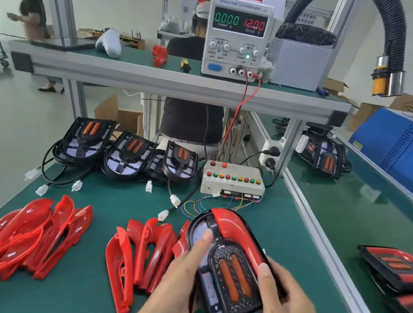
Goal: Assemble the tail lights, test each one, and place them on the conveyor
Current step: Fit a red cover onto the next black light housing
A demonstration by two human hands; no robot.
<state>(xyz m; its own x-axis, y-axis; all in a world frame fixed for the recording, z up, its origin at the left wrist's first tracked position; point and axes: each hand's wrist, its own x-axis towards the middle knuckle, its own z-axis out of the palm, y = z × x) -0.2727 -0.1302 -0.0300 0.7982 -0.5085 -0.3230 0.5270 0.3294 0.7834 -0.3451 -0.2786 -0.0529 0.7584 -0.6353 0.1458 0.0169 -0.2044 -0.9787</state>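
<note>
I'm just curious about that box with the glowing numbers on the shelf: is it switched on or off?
On. The power supply shows lit digits, green 0.000 for current and red 12.00 for voltage, and a small green lamp glows between its knobs.

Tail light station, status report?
Both hands grip one tail light: left hand, right hand. Red cover seated along its right edge. Not on conveyor yet. Nothing blocking.
</note>
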